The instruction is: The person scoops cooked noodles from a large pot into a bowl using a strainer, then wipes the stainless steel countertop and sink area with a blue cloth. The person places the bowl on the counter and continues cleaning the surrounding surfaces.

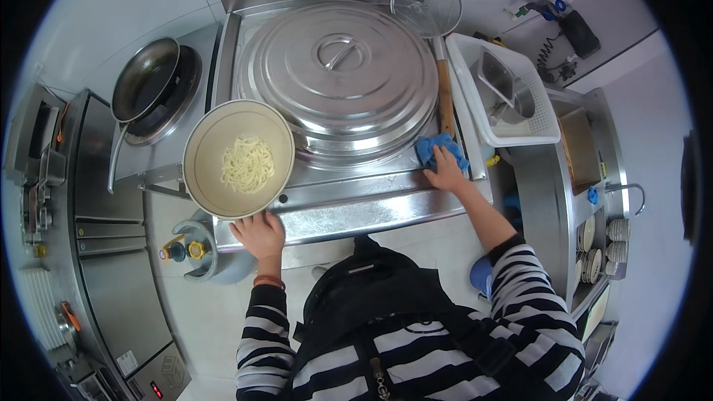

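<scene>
My left hand [259, 235] is at the near rim of a cream bowl [209, 150], over the front edge of a steel cooking station [362, 209]. Some of its fingertips are hidden at the rim, so I cannot see whether they grip it. Pale noodles [248, 165] lie in a heap in the bowl. My right hand [447, 171] holds a crumpled blue cloth [440, 149] against the station's front right corner. Between and beyond both hands, a large round steel lid [345, 86] with a loop handle covers the round well.
A wire-mesh strainer [426, 5] with a wooden handle [444, 94] lies right of the lid. Beyond it stands a white plastic basket [518, 136] holding steel containers. A frying pan [146, 81] rests at left. A gas cylinder [223, 262] stands below the bowl's side.
</scene>
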The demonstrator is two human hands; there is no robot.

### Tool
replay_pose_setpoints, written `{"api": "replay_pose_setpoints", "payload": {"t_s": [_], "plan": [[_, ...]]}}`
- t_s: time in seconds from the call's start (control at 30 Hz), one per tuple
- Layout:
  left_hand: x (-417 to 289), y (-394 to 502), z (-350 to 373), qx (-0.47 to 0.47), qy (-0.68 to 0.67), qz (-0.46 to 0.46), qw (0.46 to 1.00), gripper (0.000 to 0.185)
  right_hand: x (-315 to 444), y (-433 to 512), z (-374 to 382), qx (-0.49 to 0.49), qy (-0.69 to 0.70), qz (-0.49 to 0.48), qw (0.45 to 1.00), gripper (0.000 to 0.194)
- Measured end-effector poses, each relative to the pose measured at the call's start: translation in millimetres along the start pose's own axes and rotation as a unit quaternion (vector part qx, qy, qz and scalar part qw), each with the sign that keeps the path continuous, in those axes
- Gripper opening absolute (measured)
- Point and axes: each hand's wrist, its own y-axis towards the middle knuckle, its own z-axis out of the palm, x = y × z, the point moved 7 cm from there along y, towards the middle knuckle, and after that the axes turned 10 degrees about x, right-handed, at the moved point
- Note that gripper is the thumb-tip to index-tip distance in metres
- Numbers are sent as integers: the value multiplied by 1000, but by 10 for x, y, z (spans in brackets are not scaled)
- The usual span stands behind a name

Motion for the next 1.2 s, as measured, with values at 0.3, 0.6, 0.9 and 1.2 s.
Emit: {"api": "replay_pose_setpoints", "payload": {"t_s": [0.3,0.6,0.9,1.2], "plan": [[22,3,-6,9,-11,-6,1000,29,1274,-100,207,187,-2,-58,981,53],[43,-9,13,-6,-6,-9,1000,33,2489,94,602,214,104,-196,951,47],[119,-29,113,-3,-18,-9,1000,37,3387,-33,860,260,37,-318,911,44],[96,-14,47,2,29,8,1000,34,2670,42,621,249,43,-300,920,28]]}}
